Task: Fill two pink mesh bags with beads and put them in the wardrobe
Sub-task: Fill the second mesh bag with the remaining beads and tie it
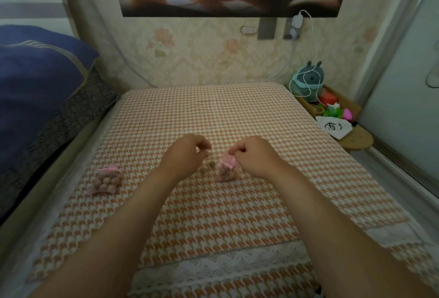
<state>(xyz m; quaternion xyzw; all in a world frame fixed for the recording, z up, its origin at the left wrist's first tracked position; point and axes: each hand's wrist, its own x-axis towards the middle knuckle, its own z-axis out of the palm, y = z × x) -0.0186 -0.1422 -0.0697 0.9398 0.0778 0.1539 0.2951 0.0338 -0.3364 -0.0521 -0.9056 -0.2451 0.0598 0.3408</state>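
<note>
Pinching the mouth of a pink mesh bag, the right hand holds it upright mid-cover; the left hand, just beside, curls its fingertips round a bead — loose beads lie between them; a filled bag lies well left. Open houndstooth cover runs to the floral wall; a blue pillow crowds the left edge — a wooden stool the right.

first bag left on mat | second bag centre | beads, seemingly, just left
</note>
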